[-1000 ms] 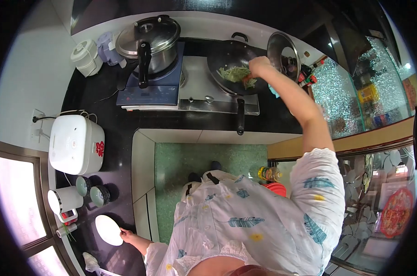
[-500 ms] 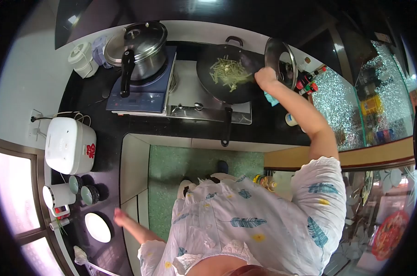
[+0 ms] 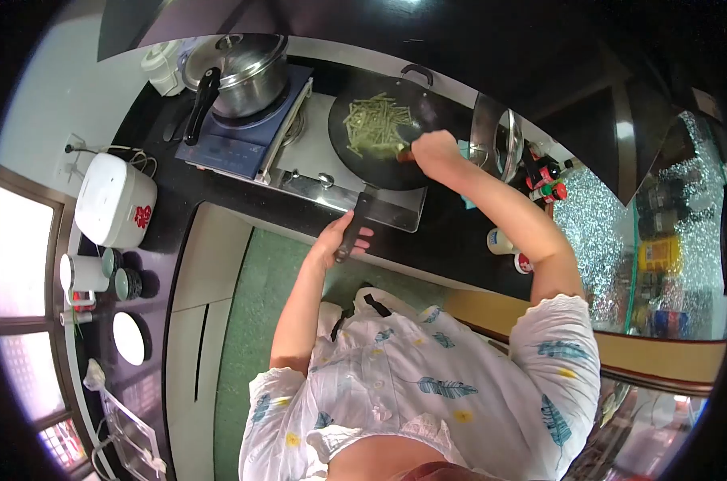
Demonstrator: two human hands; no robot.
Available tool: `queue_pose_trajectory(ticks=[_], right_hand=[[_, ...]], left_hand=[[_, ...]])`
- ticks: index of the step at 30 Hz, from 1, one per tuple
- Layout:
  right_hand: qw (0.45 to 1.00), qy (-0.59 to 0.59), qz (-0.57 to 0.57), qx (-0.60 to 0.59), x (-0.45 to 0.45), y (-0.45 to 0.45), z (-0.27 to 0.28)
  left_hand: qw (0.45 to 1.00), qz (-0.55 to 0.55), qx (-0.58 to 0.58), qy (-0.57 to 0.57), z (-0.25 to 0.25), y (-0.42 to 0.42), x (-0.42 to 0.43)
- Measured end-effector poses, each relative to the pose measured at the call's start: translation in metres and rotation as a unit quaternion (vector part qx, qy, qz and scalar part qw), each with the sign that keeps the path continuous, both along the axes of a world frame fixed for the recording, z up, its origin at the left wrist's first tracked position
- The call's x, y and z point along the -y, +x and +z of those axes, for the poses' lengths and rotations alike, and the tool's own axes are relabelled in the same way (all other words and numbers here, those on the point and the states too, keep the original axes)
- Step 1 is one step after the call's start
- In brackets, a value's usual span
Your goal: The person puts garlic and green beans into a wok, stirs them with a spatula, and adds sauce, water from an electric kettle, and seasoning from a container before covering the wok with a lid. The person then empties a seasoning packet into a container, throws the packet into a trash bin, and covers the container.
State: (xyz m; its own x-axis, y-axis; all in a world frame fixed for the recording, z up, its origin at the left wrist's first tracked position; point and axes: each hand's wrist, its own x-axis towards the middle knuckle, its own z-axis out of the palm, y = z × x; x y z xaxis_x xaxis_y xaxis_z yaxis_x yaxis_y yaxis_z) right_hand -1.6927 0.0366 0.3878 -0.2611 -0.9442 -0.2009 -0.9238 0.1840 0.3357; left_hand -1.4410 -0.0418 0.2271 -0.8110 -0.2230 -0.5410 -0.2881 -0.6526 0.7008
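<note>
A black wok sits on the stove, with cut green vegetables spread over its left part. My right hand is closed round the reddish-brown handle of a utensil at the wok's right side; the utensil's far end is blurred. Beneath the wok's black handle is my left hand, its thumb on the near side and its fingers spread out beyond the handle, not wrapped round it.
A pressure cooker stands on a blue induction cooker at the left. A glass lid leans behind bottles at the right. A rice cooker, bowls and a white plate line the left counter.
My left hand has left the white plate and moved up to the wok's handle. The vegetables have shifted leftward in the wok. My right hand stays by the wok. The view has turned.
</note>
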Motion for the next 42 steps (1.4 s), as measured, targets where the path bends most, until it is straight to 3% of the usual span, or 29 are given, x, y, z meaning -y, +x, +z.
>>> queue_pose_trajectory(ticks=[2, 7, 11, 14, 16, 19, 22, 24, 26, 29, 31, 33, 35, 37, 39, 42], right_hand=[[0.997, -0.038, -0.058, -0.028, 0.009, -0.025, -0.008], [0.977, -0.099, -0.159, 0.105, -0.024, -0.048, 0.025], [0.987, -0.019, -0.070, 0.147, -0.013, -0.003, 0.045], [0.978, -0.045, -0.094, 0.182, 0.040, 0.014, 0.024], [0.985, -0.088, -0.062, 0.136, 0.078, -0.015, -0.014], [0.966, -0.165, -0.190, 0.065, 0.087, -0.032, 0.000], [0.910, -0.080, -0.341, 0.222, 0.047, -0.039, 0.023], [0.914, -0.007, -0.340, 0.222, 0.020, -0.055, 0.027], [0.911, -0.031, -0.319, 0.259, -0.017, -0.061, 0.029], [0.938, -0.012, -0.265, 0.224, -0.038, -0.026, 0.052], [0.963, -0.085, -0.193, 0.170, -0.032, -0.048, -0.017], [0.950, -0.127, -0.215, 0.187, -0.023, -0.043, -0.040], [0.891, -0.135, -0.334, 0.275, -0.015, -0.015, -0.024], [0.927, -0.099, -0.249, 0.263, -0.041, -0.013, -0.009], [0.920, -0.060, -0.261, 0.287, -0.059, -0.011, 0.014], [0.936, -0.048, -0.300, 0.177, -0.068, -0.005, 0.008]], left_hand=[[1.000, 0.007, 0.003, 0.000, -0.002, -0.001, -0.007], [0.999, 0.023, -0.019, 0.028, -0.006, -0.003, -0.019], [0.997, 0.022, -0.035, 0.061, -0.011, -0.008, -0.032], [0.997, 0.027, -0.038, 0.067, -0.011, -0.009, -0.035], [0.997, 0.029, -0.043, 0.062, -0.009, -0.008, -0.034], [0.997, 0.027, -0.044, 0.064, -0.007, -0.008, -0.034], [0.996, 0.021, -0.044, 0.069, -0.013, -0.009, -0.033], [0.995, 0.019, -0.050, 0.079, -0.010, -0.009, -0.032], [0.995, 0.020, -0.048, 0.088, -0.009, -0.009, -0.031], [0.995, 0.016, -0.039, 0.096, -0.010, -0.010, -0.031], [0.994, 0.013, -0.038, 0.098, -0.013, -0.010, -0.030], [0.995, 0.015, -0.033, 0.090, -0.010, -0.010, -0.030], [0.996, 0.013, -0.030, 0.087, -0.010, -0.010, -0.030], [0.996, 0.008, -0.027, 0.089, -0.010, -0.010, -0.029], [0.995, 0.001, -0.036, 0.092, -0.010, -0.009, -0.028], [0.996, -0.001, -0.027, 0.083, -0.012, -0.008, -0.028]])
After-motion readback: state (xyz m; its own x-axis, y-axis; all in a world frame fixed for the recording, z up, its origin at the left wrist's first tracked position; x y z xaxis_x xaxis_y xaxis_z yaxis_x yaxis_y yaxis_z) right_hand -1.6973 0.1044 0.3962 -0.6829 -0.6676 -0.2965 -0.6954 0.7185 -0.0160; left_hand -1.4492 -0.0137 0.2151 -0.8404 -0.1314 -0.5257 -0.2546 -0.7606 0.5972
